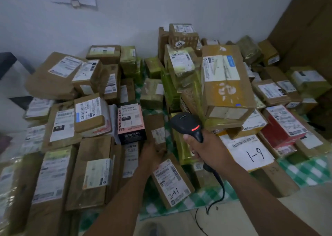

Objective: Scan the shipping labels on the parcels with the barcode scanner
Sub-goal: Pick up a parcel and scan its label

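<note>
Head view: our right hand [206, 150] clasps the barcode scanner [186, 124] by its handle, above the parcels [226, 86] piled mid-scene. Our left hand [152, 153] touches the near end of a brown parcel [156, 128]; whether its fingers grip it, we cannot tell.

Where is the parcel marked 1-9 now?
Head view, right of centre: the 1-9 parcel lies just right of the right hand holding the scanner, below the red parcel.
</note>
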Demonstrator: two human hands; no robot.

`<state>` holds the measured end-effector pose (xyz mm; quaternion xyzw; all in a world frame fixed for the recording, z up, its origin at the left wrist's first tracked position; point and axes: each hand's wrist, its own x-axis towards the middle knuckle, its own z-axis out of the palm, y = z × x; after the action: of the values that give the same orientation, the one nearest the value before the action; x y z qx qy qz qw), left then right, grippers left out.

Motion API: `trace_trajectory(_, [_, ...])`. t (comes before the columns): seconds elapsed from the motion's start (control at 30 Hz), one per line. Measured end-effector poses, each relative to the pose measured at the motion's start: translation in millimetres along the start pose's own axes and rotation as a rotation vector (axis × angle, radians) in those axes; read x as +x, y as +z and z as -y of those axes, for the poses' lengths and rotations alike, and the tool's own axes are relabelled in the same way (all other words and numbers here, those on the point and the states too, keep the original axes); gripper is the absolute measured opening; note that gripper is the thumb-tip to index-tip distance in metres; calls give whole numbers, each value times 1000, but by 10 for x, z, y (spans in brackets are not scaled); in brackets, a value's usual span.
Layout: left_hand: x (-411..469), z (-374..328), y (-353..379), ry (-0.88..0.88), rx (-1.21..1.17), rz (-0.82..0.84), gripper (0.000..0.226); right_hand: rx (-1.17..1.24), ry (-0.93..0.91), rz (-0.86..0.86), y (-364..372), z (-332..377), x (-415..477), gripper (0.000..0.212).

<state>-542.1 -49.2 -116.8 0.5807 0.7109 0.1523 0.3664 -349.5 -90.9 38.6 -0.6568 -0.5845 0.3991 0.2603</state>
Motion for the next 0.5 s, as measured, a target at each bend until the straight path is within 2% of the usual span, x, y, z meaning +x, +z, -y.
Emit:
trace_trajectory(0.07, [92, 14, 35, -16, 38, 45, 55, -6, 37, -25, 24, -2, 79, 27])
trace_trajectory(0.2, [65, 69, 184, 12, 129, 93, 108, -20, 59, -47, 103, -94, 151, 33])
trace_trajectory(0.33, [201, 97, 320, -73, 118, -39, 107, -14, 85, -45, 173, -178, 207, 30])
trace_trajectory(0.5, [382, 59, 408, -125, 187, -72, 110, -32, 97, -52, 199, -177, 249, 31])
